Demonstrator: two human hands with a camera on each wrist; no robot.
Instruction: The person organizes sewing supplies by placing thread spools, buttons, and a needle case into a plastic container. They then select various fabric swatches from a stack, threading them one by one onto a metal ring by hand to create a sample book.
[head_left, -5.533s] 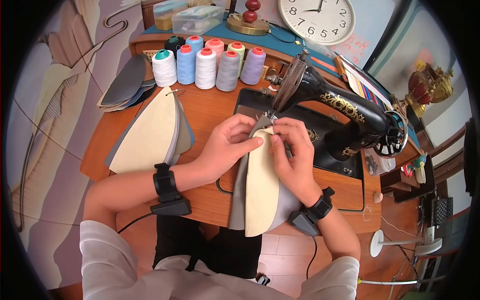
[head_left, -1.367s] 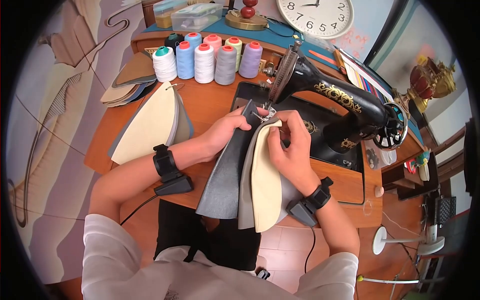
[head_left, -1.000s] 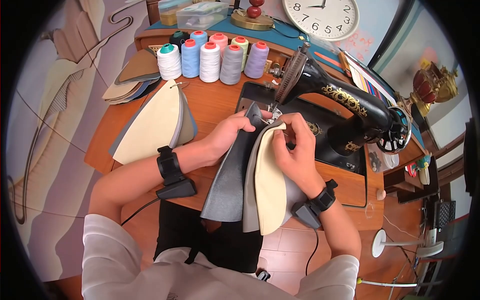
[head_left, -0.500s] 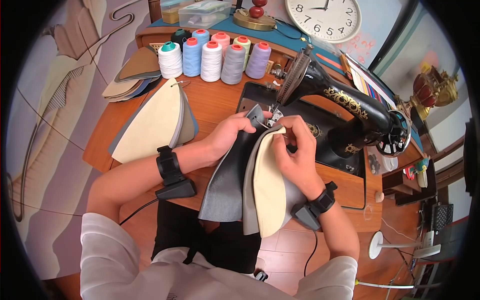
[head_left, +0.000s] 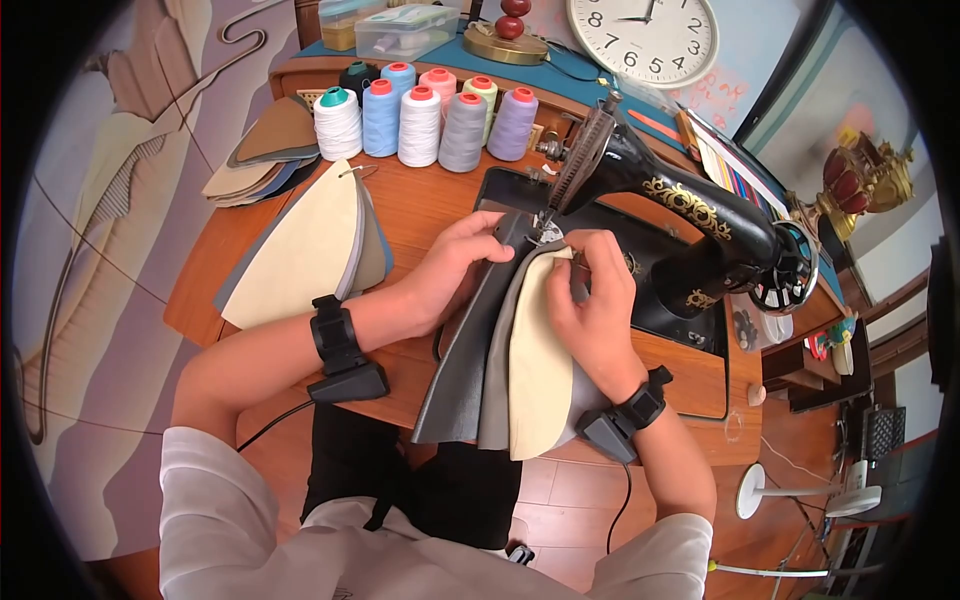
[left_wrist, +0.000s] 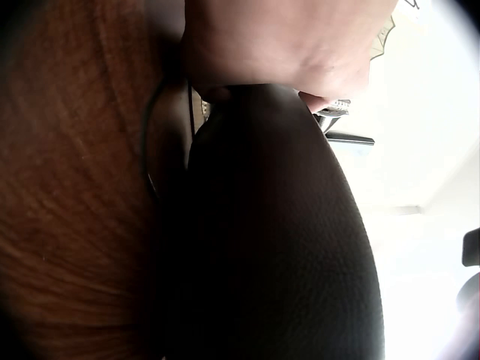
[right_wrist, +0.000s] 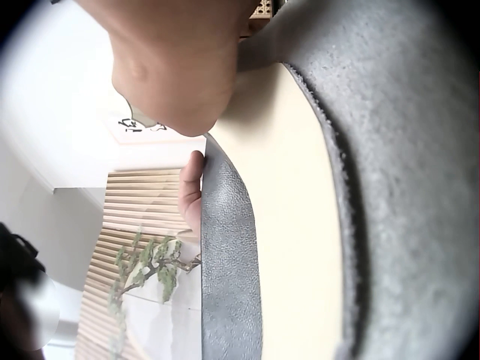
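At the sewing machine (head_left: 690, 205), just before its presser foot (head_left: 548, 232), both hands work on pointed leather pieces. My left hand (head_left: 445, 270) pinches the dark grey leather piece (head_left: 455, 380) near its narrow tip, thumb on top. In the left wrist view this dark leather (left_wrist: 281, 217) hangs below the fingers. My right hand (head_left: 598, 305) pinches the tips of the cream leather piece (head_left: 540, 375) and the lighter grey leather piece (head_left: 496, 405) beside it. The right wrist view shows the cream leather (right_wrist: 289, 195) between grey layers. The wide ends hang over the table edge.
A ringed fan of cream and grey pieces (head_left: 295, 255) lies at left on the wooden table (head_left: 410, 205). Behind it sit a stack of leather pieces (head_left: 275, 150) and several thread cones (head_left: 420, 125). A wall clock (head_left: 643, 38) stands at the back.
Earlier both hands were at the cream piece; afterwards the left hand held the dark grey piece apart. Over the last half second that piece has swung right, closer to the others, its tip straightened.
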